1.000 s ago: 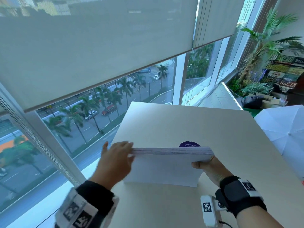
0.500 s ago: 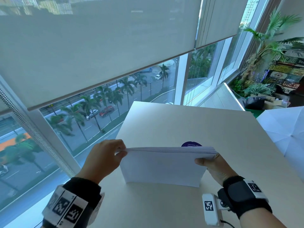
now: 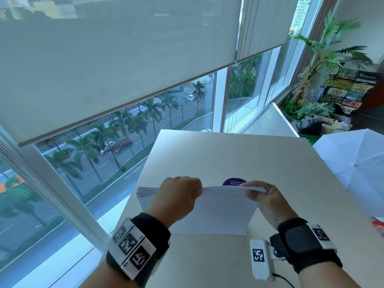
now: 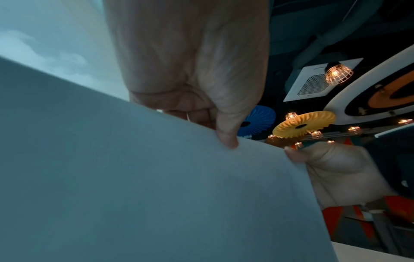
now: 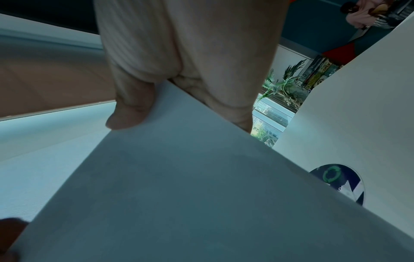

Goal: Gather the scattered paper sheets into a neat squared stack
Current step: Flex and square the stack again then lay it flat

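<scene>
Stack of white paper sheets (image 3: 220,210) upright on pale beige surface (image 3: 239,154), bottom edge down for squaring | left hand (image 3: 176,196) pinching top at 10 o'clock | right hand (image 3: 268,200) gripping 2 o'clock corner, steadying.

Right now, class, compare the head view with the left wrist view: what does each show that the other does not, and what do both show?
Head only: the table, the window with the street below, the blind, the plants, the stack's lower edge standing on the table. Left wrist only: the ceiling lamps, a yellow disc, a blue disc. Both: the paper stack, pinched at its top edge by the left hand and right hand.
</scene>
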